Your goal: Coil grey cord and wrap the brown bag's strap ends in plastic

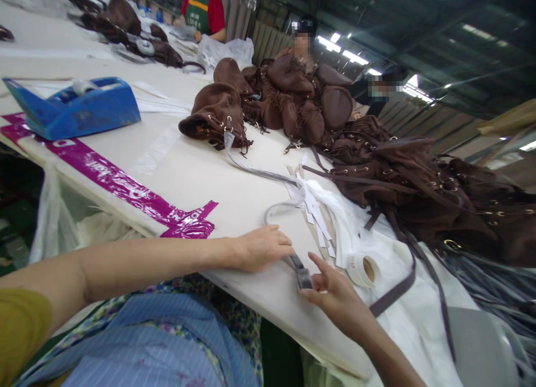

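My left hand point(260, 248) rests near the table's front edge, its fingers closed on a bag strap point(262, 172) in a clear or pale wrap. This strap runs from a brown drawstring bag point(213, 114), loops on the table and passes under my fingers. Its dark grey end piece point(305, 278) pokes out to the right. Beside that end is my right hand point(335, 291), index finger stretched out and thumb apart from it. The thumb tip is at the end piece; whether it touches is unclear. A white tape roll point(363, 271) sits just right of this hand.
A blue tape dispenser point(84, 106) stands at the left above purple printed tape point(121, 183) stuck along the edge. Brown bags point(288, 91) are heaped at the back and right point(419, 180). Paper strips point(316, 214) and white sheeting lie mid-table. Other people are across the table.
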Available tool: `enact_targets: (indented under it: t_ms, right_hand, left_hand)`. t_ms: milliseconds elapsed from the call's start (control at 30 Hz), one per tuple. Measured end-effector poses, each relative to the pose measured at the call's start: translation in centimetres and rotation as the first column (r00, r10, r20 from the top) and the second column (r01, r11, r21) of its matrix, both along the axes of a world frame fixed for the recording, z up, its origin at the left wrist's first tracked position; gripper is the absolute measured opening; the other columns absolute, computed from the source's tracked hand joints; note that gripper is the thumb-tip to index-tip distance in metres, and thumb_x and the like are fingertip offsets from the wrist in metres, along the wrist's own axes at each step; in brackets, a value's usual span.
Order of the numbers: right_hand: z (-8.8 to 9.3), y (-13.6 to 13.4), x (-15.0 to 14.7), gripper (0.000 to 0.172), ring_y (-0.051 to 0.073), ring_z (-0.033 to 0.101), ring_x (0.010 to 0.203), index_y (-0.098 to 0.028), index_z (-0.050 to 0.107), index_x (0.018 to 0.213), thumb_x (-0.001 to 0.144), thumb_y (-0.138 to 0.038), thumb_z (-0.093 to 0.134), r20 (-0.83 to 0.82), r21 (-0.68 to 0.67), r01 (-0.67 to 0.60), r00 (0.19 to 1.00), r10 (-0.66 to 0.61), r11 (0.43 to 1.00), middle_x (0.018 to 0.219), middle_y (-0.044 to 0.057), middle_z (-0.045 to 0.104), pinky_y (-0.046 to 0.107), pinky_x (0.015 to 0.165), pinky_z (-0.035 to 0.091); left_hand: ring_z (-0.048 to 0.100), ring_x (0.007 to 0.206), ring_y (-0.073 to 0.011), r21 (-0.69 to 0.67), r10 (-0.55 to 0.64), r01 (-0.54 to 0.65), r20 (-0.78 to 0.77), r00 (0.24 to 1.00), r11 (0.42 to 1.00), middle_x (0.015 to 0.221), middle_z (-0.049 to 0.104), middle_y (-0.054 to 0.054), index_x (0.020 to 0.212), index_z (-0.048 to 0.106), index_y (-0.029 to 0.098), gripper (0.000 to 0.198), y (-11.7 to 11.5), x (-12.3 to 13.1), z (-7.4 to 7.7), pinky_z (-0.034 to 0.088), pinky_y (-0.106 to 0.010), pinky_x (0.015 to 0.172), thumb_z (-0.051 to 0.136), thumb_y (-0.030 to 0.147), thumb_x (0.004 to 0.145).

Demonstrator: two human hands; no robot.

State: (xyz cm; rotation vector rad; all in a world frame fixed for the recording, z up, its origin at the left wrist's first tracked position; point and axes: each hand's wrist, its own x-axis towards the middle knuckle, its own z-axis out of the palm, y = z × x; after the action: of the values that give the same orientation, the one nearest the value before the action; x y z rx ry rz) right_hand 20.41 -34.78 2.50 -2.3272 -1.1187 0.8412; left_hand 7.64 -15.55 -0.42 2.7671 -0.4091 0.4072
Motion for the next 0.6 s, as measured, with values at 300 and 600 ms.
enact_targets:
  t_ms: [300,600]
  right_hand:
    - [2.0,-0.5,2.5,0.096,0.013,0.054,0.065,-0.014,0.034,0.138,0.057,-0.034,0.082,-0.653,-0.152,0.228,0.707,-0.271,0.962,0.075,-0.002,0.060,0.025,0.060,0.038]
    - [0.4,-2.2,2.7,0.071,0.011,0.060,0.067,-0.019,0.048,0.119,0.059,-0.033,0.085,-0.821,-0.094,0.316,0.512,-0.253,0.944,0.081,0.000,0.064,0.024,0.065,0.046]
  left_hand:
    - [0.053,0.103,-0.0194,0.032,-0.226,0.224,0.152,0.962,0.974,0.116,0.060,-0.009,0.106,0.058,0.019,0.025,-2.4,-1.4,1.6,0.040,-0.029,0.092,0.045,0.009,0.087]
    - [0.056,0.088,-0.0166,0.114,-0.384,0.368,0.176,0.906,0.923,0.093,0.064,-0.004,0.086,0.060,0.024,0.019,-4.6,1.1,0.6,0.043,-0.029,0.073,0.045,0.013,0.091]
